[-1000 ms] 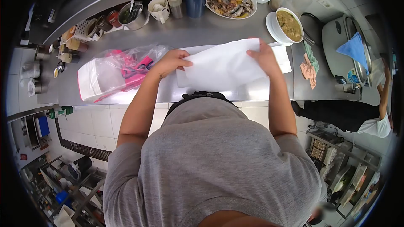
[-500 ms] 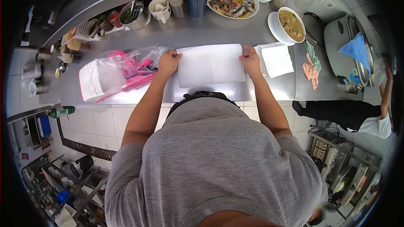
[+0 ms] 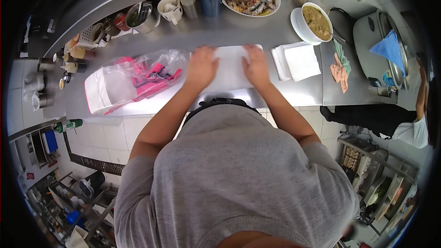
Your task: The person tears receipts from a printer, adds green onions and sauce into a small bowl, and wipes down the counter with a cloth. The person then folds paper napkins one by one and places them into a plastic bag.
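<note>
A white, slightly see-through rectangular sheet (image 3: pixel 230 69) lies flat on the steel counter in front of my body. I cannot tell whether it is a single sheet or a thin stack. My left hand (image 3: pixel 203 66) rests on its left part, fingers stretched forward and a little blurred. On the right part lies my right hand (image 3: pixel 256 65), fingers likewise extended. Neither hand grips anything. To the right sits a pile of white napkins (image 3: pixel 302 62). Left of my hands is a clear plastic bag (image 3: pixel 158 59) over a pink-and-white package (image 3: pixel 98 93).
A bowl of soup (image 3: pixel 317 23) on a plate and a platter of cooked food (image 3: pixel 250 3) stand behind. A cup (image 3: pixel 170 10), a metal pot (image 3: pixel 141 18) and several jars line the back. Cloths (image 3: pixel 339 76) lie at right. Another person (image 3: pixel 376 121) stands far right.
Both hands have let go of the sheet's side edges and moved inward, onto its top. The sheet now lies flatter on the counter. The view has shifted slightly.
</note>
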A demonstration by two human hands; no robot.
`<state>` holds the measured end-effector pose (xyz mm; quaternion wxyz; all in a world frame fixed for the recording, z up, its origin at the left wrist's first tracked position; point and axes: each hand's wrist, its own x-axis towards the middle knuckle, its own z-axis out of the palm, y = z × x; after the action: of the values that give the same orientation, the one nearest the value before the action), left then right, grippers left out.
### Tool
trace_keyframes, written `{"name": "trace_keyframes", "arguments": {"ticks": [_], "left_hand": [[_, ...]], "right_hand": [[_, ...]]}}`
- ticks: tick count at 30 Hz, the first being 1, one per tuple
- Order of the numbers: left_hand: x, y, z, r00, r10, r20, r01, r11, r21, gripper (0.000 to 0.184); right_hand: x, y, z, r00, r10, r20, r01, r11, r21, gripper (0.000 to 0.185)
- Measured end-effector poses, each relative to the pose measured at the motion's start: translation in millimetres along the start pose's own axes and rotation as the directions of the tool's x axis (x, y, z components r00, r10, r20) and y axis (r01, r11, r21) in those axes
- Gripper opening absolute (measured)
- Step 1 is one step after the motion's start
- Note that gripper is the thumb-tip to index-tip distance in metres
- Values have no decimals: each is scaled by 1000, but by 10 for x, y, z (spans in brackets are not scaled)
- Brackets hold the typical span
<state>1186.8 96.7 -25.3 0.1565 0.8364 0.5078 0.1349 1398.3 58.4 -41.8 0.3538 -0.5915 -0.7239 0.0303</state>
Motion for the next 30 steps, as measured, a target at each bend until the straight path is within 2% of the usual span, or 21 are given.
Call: {"name": "trace_keyframes", "arguments": {"ticks": [2, 3, 6, 7, 8, 10, 13, 14, 16, 20, 25, 26, 28, 29, 30], "left_hand": [[-65, -51, 387, 986, 163, -36, -158, 981, 112, 66], [-81, -72, 529, 968, 245, -49, -234, 958, 168, 71], [-186, -86, 378, 986, 132, 105, -144, 983, 116, 81], [-191, -86, 382, 989, 95, 113, -111, 983, 143, 86], [-212, -74, 365, 986, 92, 136, -111, 983, 144, 86], [-190, -52, 308, 984, 80, 162, -104, 983, 149, 86], [-188, -50, 326, 985, 76, 155, -97, 986, 135, 86], [-189, -51, 318, 986, 76, 151, -96, 986, 133, 86], [-182, -48, 311, 985, 65, 162, -90, 985, 148, 86], [-167, 6, 252, 994, 67, 89, -75, 992, 97, 82], [-172, 123, -2, 997, 75, -23, -78, 984, -158, 74], [-166, 159, -63, 997, 72, -38, -78, 974, -214, 72], [-120, 235, -126, 992, 119, 47, -74, 836, -544, 69], [-123, 285, -151, 984, 154, 88, -52, 726, -686, 68], [-122, 381, -191, 980, 117, 159, 61, 587, -808, 69]], "right_hand": [[-11, -177, 170, 981, -45, 191, 17, 989, 145, 49], [-164, -103, 302, 940, -27, 341, 35, 999, -17, 58], [-209, 67, 120, 923, -18, 384, 76, 988, -137, 68], [-184, 154, 58, 918, 63, 391, 30, 973, -227, 74], [-193, 241, -39, 919, 112, 378, -37, 979, -199, 68], [-153, 446, -261, 988, 117, 102, -105, 987, -118, 57], [-86, 533, -752, 912, 405, -69, -408, 875, -260, 46], [-125, 648, -786, 884, 459, -91, -462, 828, -317, 40], [-170, 748, -859, 802, 597, -21, -562, 743, -365, 28], [-275, 914, -786, 845, 533, -46, -505, 767, -395, 13], [-217, 934, -808, 840, 538, -71, -522, 766, -376, 10], [-181, 918, -807, 839, 541, -59, -541, 815, -210, 11], [-44, 667, -874, 839, 544, -23, -537, 833, 134, 12], [48, 410, -894, 787, 611, 83, -597, 722, 349, 14], [121, 184, -901, 753, 619, 223, -642, 617, 456, 14]]}}
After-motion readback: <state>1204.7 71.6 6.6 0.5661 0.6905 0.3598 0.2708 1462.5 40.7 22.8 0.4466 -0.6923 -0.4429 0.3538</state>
